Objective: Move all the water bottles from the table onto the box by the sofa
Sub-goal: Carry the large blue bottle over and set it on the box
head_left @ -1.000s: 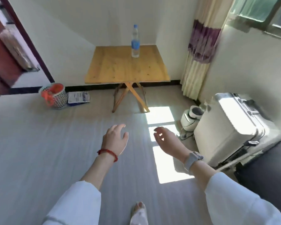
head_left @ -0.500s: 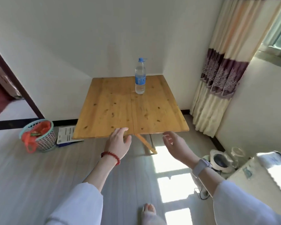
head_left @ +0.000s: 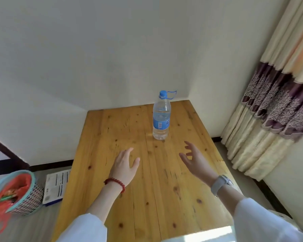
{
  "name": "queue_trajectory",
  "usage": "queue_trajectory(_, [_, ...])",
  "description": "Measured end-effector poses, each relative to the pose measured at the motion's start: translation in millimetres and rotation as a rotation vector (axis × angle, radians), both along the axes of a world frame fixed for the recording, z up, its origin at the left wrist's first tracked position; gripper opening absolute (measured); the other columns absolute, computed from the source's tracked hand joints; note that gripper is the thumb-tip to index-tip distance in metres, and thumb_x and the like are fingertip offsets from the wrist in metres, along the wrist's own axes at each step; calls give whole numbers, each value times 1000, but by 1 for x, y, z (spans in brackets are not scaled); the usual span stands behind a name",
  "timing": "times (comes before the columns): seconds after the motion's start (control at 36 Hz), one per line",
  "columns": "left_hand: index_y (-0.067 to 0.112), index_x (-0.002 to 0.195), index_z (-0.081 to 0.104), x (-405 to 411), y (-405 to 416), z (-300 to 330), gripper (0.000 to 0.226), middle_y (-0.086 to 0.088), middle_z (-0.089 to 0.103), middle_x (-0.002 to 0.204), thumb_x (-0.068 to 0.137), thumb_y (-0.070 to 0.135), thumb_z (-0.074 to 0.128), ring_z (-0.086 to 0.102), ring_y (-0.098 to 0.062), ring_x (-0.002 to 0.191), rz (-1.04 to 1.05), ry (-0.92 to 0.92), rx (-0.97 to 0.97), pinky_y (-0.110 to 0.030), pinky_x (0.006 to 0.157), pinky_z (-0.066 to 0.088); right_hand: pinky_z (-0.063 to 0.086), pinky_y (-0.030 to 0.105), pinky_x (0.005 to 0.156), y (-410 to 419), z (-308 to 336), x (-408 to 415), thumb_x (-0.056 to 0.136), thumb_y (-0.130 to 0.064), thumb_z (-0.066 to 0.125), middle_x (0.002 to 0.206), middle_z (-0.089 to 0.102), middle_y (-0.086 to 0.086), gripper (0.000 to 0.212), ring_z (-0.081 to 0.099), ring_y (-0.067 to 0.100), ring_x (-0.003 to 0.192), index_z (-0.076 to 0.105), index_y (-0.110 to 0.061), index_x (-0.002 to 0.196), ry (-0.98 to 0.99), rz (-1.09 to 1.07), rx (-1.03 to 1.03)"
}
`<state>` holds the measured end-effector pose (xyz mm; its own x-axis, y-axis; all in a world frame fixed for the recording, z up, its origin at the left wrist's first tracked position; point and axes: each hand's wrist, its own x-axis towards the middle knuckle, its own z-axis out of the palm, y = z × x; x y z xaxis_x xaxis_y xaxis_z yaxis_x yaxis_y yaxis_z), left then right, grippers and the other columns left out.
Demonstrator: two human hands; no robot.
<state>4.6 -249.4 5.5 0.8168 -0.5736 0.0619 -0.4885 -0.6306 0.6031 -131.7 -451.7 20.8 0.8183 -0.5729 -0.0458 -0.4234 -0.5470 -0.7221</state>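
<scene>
Near edge of the table is cut off by frame bottom, so its front corners aren't visible; both white sleeves also run out of frame, L sleeve at bottom, R sleeve at bottom-right corner. Sunlit patch at bottom edge washes out detail there.

Left hand over the table mid, palm down, fingers straight and loosely spread, thumb out to the right, holding nothing; can't tell if it touches the wood or floats above. Red bead bracelet on that wrist. Right hand toward the R edge, palm turned inward to the left, fingers spread and slightly bent, released, nothing in it. Grey watch on R wrist, face hard to read.

Water bottle stands upright on the table near far R corner, beyond both hands, apart from both, closer to R fingertips. Clear w/ blue label, blue cap w/ loop handle; label text unreadable.

Floor left of table: mesh basket w/ orange bag, partly cut by frame's left edge, contents blurry. Printed paper beside it, partly hidden by table's L edge. Curtain far right, cut off by frame.
</scene>
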Motion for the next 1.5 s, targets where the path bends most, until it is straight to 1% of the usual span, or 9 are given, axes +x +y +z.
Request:
queue_trajectory(0.31, [27, 144, 6, 181, -146, -77, 76, 2, 15, 154, 85, 52, 48, 22, -15, 139, -205, 284, -27, -35, 110, 27, 33, 36, 111, -92, -92, 185, 79, -32, 70, 155, 14, 2, 98, 28, 20, 138, 1, -22, 147, 55, -87, 270])
queue_trajectory(0.36, [28, 144, 0, 198, -172, -84, 83, 5, 6, 155, 83, 52, 51, 12, -13, 141, -277, 318, -54, -34, 112, 21, 33, 22, 107, -102, -106, 203, 76, -29, 73, 155, 10, -1, 105, 25, 16, 139, -3, -23, 147, 34, -91, 298])
queue_trajectory(0.42, [34, 143, 4, 207, -196, -84, 81, 11, 13, 153, 81, 51, 54, 15, -3, 138, -360, 342, -158, -29, 112, 24, 38, 0, 85, -109, -113, 216, 76, -21, 74, 151, 17, -4, 101, 32, 6, 131, 1, -24, 147, -3, -87, 337])
queue_trajectory(0.5, [55, 126, 12, 216, -221, -85, 71, 33, 33, 128, 68, 67, 52, 34, 24, 114, -455, 456, -313, -3, 90, 35, 42, -3, 63, -116, -119, 228, 81, -10, 68, 133, 37, -7, 85, 48, -24, 91, 12, -25, 142, -98, -93, 416])
queue_trajectory(0.75, [31, 132, 28, 230, -253, -95, 87, 11, 51, 123, 62, 80, 47, 53, 0, 109, -392, 530, -426, -8, 79, 47, 41, 4, 85, -132, -117, 247, 80, -17, 69, 130, 46, -10, 79, 47, -20, 107, 20, -18, 142, -193, -172, 483])
queue_trajectory(0.92, [33, 117, 36, 207, -222, -96, 71, 24, 55, 101, 62, 78, 32, 57, 4, 92, -232, 652, -348, -19, 73, 46, 42, 37, 102, -95, -117, 226, 58, -64, 69, 121, 47, -11, 70, 41, 10, 121, 31, -66, 118, -158, -252, 508])
queue_trajectory(1.0, [33, 119, 36, 184, -199, -99, 72, 25, 56, 102, 62, 77, 34, 56, 12, 88, -222, 718, -317, -16, 70, 44, 43, 44, 101, -71, -126, 201, 62, -66, 69, 128, 51, -8, 78, 44, 18, 125, 31, -55, 129, -131, -250, 547])
queue_trajectory(1.14, [42, 119, 33, 143, -162, -105, 65, 18, 59, 109, 65, 79, 38, 62, -7, 96, -262, 823, -145, -41, 78, 55, 52, 26, 89, -32, -118, 150, 71, -55, 66, 111, 60, -33, 75, 60, -1, 107, 26, -40, 133, -57, -263, 642])
queue_trajectory(1.5, [32, 139, 15, 3, -124, -89, 89, 6, 50, 127, 64, 65, 52, 56, -6, 110, -567, 961, -155, -27, 90, 50, 56, 33, 80, 43, -84, -3, 65, -66, 57, 98, 65, -15, 73, 66, 8, 88, 35, -31, 124, 32, -587, 571])
